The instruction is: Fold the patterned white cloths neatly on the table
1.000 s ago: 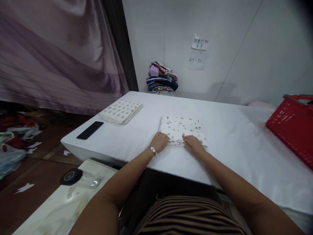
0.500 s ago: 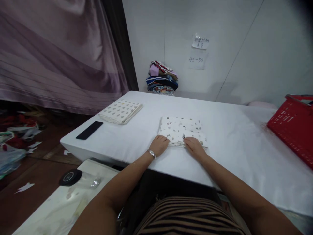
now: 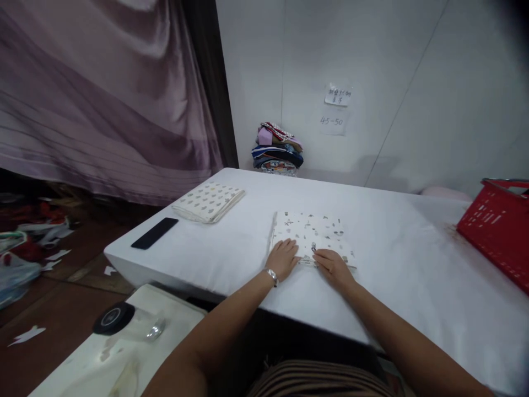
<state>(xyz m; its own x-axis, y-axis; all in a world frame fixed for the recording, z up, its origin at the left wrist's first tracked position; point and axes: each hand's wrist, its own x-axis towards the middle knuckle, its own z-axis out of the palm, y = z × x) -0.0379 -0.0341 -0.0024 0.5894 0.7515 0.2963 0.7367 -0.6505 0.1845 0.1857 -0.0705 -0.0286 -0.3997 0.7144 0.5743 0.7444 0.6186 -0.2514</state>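
A folded white cloth with small dark prints [image 3: 311,232] lies on the white table [image 3: 392,259] in front of me. My left hand [image 3: 283,258] rests flat on its near left corner, fingers stretched out. My right hand [image 3: 334,266] lies on its near edge, fingers extended and pressing the cloth down. Neither hand grips anything. A silver bracelet sits on my left wrist.
A second folded patterned cloth [image 3: 209,201] and a black phone [image 3: 154,233] lie at the table's left end. A red basket [image 3: 498,231] stands at the right edge. A pile of folded clothes [image 3: 276,150] sits against the back wall. A low side table [image 3: 111,353] is at lower left.
My left hand has opened from a curled pose and slid flat onto the cloth. The camera tilted up slightly, shifting everything down in view. The right hand stays on the near edge.
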